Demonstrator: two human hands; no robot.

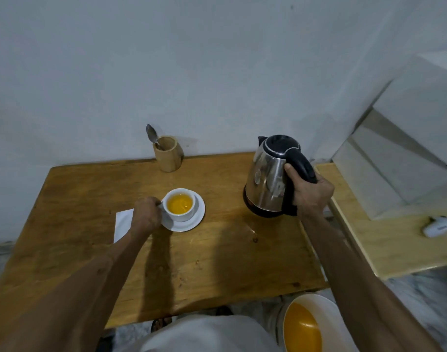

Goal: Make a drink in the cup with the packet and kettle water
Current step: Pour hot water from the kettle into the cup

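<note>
Right hand [312,193] grips the kettle [270,179] near the bench's [217,262] right edge, left fingers [154,203] closed at the full cup [179,205]; a nudge could spill it.

No text, brand, number or sign can be read anywhere in the view. The white device [437,226] on the pale side surface carries a small dark mark that may be lettering, but it is too blurred to make out. The steel kettle [270,179] shows only reflections on its body, and the white packet [123,224] on the wooden table [90,189] shows a blank face.
</note>
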